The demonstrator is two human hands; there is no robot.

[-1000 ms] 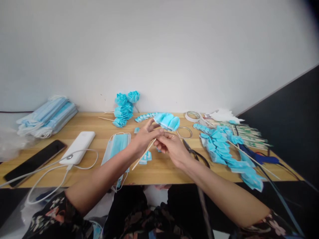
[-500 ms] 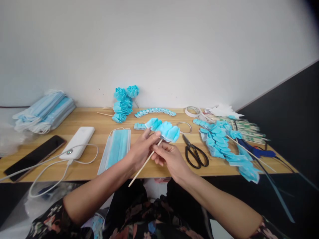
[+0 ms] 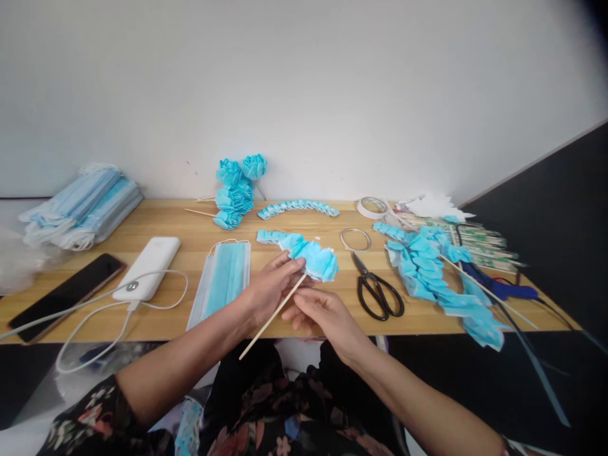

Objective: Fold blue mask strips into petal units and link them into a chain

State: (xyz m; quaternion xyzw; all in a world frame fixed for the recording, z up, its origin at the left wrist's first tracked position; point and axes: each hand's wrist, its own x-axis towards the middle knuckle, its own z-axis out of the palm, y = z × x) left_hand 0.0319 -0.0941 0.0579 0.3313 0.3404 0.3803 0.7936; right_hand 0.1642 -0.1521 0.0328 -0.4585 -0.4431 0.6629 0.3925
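Observation:
My left hand (image 3: 272, 286) is closed on a ruffled light-blue strip (image 3: 319, 261) and a thin wooden stick (image 3: 266, 324), thumb on top. The stick slants down toward me, its upper end at the strip's folds. A flatter pleated tail of the strip runs left, beyond my fingers. My right hand (image 3: 327, 316) hovers just right of the stick, fingers loosely curled and apart, with nothing visible in them. Black-handled scissors (image 3: 377, 294) lie to the right of it. A blue face mask (image 3: 222, 278) rests left of my left hand.
Blue flowers on sticks (image 3: 234, 195) and a pleated strip (image 3: 298, 208) lie at the back. Tape rolls (image 3: 373, 207), more ruffled strips (image 3: 422, 259), and a blue-handled tool (image 3: 508, 290) are right. Stacked masks (image 3: 88, 202), a phone (image 3: 66, 294) and a white power bank (image 3: 149, 269) are left.
My right hand has let go of the stick and moved slightly down and right, its fingers spreading. The strip in my left hand has tilted and dropped a little.

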